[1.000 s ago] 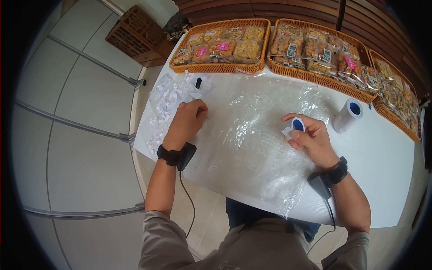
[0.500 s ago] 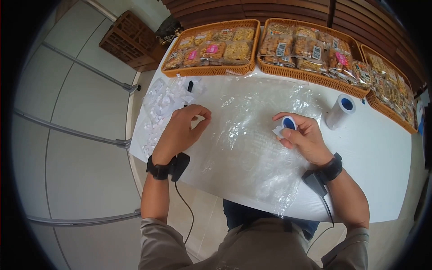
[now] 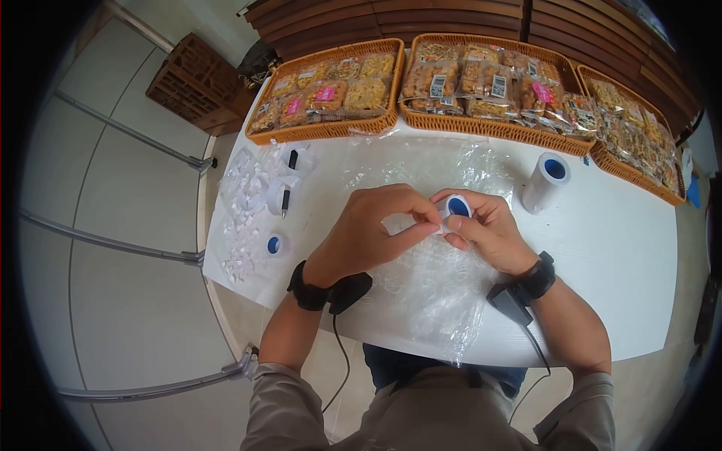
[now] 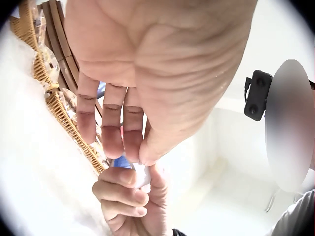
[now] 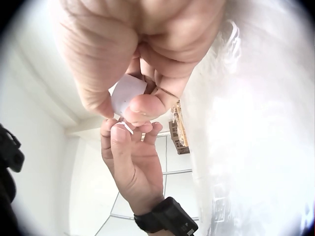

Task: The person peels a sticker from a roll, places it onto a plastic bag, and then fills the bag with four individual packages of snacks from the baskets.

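My right hand point(image 3: 492, 233) grips a small roll of white labels with a blue core point(image 3: 458, 206), thumb on its near side. In the right wrist view the white paper face of the label roll point(image 5: 129, 92) shows between thumb and fingers. Thumb and forefinger of my left hand point(image 3: 372, 229) meet at the roll's left edge. There they pinch a small white label piece point(image 5: 127, 127), close under the roll. The other left fingers point(image 4: 112, 140) hang loosely beside the roll in the left wrist view.
Clear plastic sheeting point(image 3: 421, 293) covers the table's middle. On the left lie white paper scraps point(image 3: 241, 218), a black pen point(image 3: 285, 203), another dark object point(image 3: 292, 158) and a blue-cored roll point(image 3: 274, 244). A larger roll point(image 3: 543, 188) stands right. Baskets point(image 3: 323, 134) of packaged snacks line the back.
My left hand has moved right from beside the paper scraps to the label roll and now pinches a piece at its edge. The right hand still holds the roll. The head view has shifted slightly.
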Motion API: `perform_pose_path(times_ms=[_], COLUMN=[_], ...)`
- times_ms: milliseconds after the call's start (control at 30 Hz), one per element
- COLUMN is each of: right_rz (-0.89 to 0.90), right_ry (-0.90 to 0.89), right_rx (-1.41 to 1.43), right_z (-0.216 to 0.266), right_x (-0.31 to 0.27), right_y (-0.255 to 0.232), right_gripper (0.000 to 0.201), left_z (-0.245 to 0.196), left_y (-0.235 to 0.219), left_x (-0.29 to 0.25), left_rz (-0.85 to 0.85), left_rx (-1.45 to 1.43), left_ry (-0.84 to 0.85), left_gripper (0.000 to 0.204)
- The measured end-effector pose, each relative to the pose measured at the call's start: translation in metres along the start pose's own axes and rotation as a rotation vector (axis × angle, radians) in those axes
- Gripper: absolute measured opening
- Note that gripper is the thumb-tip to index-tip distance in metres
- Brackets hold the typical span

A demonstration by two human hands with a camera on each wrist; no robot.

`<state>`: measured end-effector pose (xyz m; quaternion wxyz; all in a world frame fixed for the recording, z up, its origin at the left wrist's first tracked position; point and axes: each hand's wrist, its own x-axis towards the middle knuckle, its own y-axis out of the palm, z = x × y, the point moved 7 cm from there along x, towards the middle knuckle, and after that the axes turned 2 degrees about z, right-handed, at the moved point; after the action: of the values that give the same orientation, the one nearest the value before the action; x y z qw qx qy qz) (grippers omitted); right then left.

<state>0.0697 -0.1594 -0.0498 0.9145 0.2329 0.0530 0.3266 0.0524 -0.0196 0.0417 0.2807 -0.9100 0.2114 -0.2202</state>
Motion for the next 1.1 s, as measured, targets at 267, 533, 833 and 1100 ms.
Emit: perform_pose_path(times_ms=[267, 533, 833, 1100], right_rz=[-0.008, 0.006, -0.018, -0.010], right_ry=[-0.004, 0.006, 0.012, -0.005], right_rx=[-0.010, -0.015, -0.013, 0.020], right_z=[0.001, 0.001, 0.001, 0.000], right_x=[0.001, 0.001, 0.001, 0.002], right_y=[0.001, -0.001, -0.003, -0.003], right_gripper=[0.030, 0.030, 0.030, 0.030], left_z=[0.010, 0.019, 0.025, 0.035], left_y=[-0.001, -0.002, 0.000, 0.011], left_x=[0.001, 0.001, -0.003, 0.003], left_rz=[-0.061, -0.104, -0.111, -0.119], left_rx=[-0.065, -0.118, -0.386, -0.361], left_ry=[0.025, -0.044, -0.110, -0.133], left_gripper=[0.012, 0.011, 0.010, 0.011])
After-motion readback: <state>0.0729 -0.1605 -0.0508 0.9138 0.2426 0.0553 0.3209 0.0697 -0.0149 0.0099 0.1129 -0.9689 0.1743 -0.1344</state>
